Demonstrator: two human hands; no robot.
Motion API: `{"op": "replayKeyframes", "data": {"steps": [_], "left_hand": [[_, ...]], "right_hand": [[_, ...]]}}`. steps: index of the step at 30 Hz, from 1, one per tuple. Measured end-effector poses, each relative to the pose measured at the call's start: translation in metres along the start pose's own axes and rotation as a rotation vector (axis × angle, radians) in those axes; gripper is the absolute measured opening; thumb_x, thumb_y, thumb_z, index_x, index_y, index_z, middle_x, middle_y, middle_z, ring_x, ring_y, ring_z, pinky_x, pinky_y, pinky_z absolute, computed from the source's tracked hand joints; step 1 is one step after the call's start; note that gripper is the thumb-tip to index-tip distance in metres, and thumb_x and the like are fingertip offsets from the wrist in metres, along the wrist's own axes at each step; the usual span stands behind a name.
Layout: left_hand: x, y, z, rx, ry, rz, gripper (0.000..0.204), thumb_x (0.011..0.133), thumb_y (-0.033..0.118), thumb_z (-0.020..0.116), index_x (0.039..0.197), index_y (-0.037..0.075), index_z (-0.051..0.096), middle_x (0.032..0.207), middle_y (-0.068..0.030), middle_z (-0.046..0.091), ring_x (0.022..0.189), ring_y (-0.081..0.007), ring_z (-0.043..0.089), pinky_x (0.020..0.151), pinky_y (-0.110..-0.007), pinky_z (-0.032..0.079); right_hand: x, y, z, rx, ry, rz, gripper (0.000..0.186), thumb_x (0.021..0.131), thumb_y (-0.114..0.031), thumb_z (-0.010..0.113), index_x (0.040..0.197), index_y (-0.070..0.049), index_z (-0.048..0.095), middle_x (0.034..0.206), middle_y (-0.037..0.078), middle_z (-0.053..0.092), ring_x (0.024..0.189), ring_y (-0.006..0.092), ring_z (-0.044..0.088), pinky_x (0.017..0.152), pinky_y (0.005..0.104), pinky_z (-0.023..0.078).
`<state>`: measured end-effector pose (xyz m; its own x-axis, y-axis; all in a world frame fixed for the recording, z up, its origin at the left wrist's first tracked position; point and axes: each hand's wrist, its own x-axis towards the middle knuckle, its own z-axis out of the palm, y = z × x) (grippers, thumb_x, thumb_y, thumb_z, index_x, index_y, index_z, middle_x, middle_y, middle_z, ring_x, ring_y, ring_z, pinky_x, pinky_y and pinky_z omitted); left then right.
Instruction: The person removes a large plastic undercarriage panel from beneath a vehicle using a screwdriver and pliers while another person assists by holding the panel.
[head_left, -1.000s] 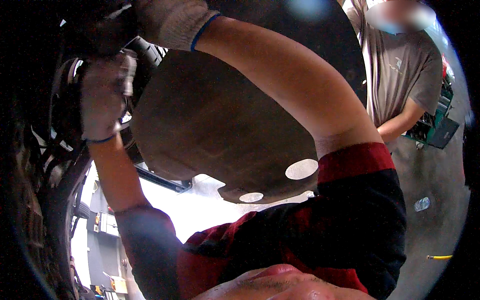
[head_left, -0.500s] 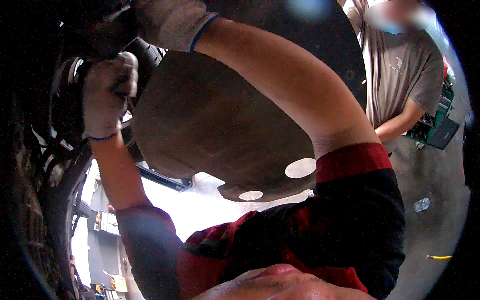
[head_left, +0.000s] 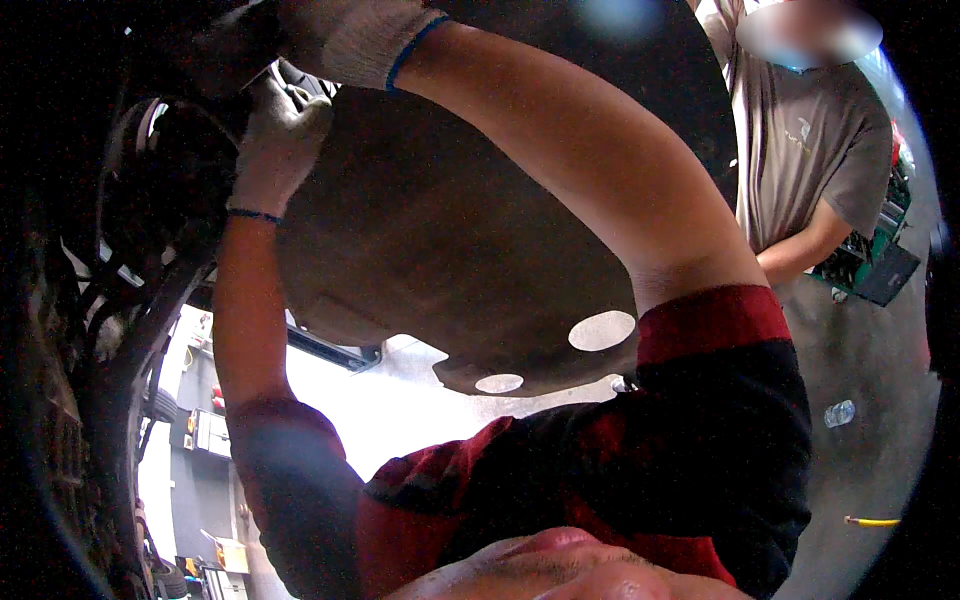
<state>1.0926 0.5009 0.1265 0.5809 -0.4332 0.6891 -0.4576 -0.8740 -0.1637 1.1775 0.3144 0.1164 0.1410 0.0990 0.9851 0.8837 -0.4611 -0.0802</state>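
Note:
My left hand (head_left: 280, 150), in a white knit glove with a blue cuff edge, is raised beside dark machinery. Its fingers are curled against a small bright metallic part (head_left: 298, 84), whose kind I cannot make out. Close by, at the upper edge, my right hand (head_left: 365, 42) wears a matching glove. Shadow and the frame edge hide its fingers, so its grip does not show. Behind both hands spreads a large dark panel (head_left: 470, 240) with oval holes near its lower edge.
Dark vehicle-like parts and hoses (head_left: 120, 240) crowd the left side. At the right stands a person in a grey-brown shirt (head_left: 810, 140), beside an open green tool case (head_left: 885, 255). A plastic bottle (head_left: 840, 413) and a yellow rod-like thing (head_left: 872, 521) lie on the floor.
My left hand has moved up and to the right, nearer my right hand and against the bright part. My right hand has shifted slightly right and up.

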Motion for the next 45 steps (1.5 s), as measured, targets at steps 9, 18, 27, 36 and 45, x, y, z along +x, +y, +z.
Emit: {"op": "replayKeyframes", "data": {"steps": [9,18,27,36,45], "left_hand": [[0.001,0.019,0.013,0.039,0.11,-0.04,0.031,0.094,0.032,0.066,0.104,0.003,0.06,0.085,-0.0057,0.061,0.072,-0.0172,0.058,0.068,-0.035,0.049],[-0.003,-0.007,-0.018,-0.712,-0.166,-0.068,0.024,0.092,0.026,0.07,0.094,0.002,0.07,0.086,-0.0062,0.069,0.081,-0.0214,0.067,0.076,-0.036,0.054],[0.001,0.013,-0.016,-0.609,-0.194,-0.222,0.03,0.096,0.028,0.066,0.094,-0.001,0.062,0.088,-0.0128,0.064,0.088,-0.0328,0.062,0.085,-0.045,0.05],[0.001,0.018,-0.008,0.035,-0.014,0.119,0.045,0.092,0.021,0.065,0.129,-0.003,0.055,0.104,-0.0179,0.065,0.097,-0.0291,0.065,0.089,-0.038,0.051],[-0.027,0.0,-0.035,-1.102,0.173,-0.131,0.03,0.1,0.03,0.061,0.109,0.002,0.066,0.092,-0.0059,0.063,0.078,-0.0174,0.058,0.06,-0.029,0.046]], "right_hand": [[-0.001,0.004,0.016,-0.169,0.196,-0.059,0.024,0.089,-0.021,0.061,0.105,-0.008,0.073,0.102,0.02,0.074,0.095,0.0391,0.074,0.08,0.0491,0.059],[-0.004,0.005,0.002,0.013,0.123,0.012,0.021,0.091,-0.017,0.059,0.101,-0.006,0.074,0.097,0.021,0.074,0.095,0.04,0.074,0.081,0.0494,0.059],[-0.006,0.01,0.003,-0.003,0.133,-0.064,0.025,0.092,-0.014,0.056,0.109,-0.002,0.069,0.099,0.023,0.074,0.097,0.042,0.073,0.081,0.0499,0.059],[-0.003,0.005,0.003,0.048,0.082,-0.012,0.022,0.092,-0.017,0.058,0.105,-0.003,0.068,0.096,0.023,0.073,0.091,0.0431,0.073,0.08,0.0533,0.058],[-0.003,-0.001,-0.004,-0.015,0.138,0.047,0.022,0.092,-0.018,0.057,0.107,-0.003,0.066,0.094,0.023,0.072,0.088,0.0397,0.074,0.073,0.0511,0.059]]}}
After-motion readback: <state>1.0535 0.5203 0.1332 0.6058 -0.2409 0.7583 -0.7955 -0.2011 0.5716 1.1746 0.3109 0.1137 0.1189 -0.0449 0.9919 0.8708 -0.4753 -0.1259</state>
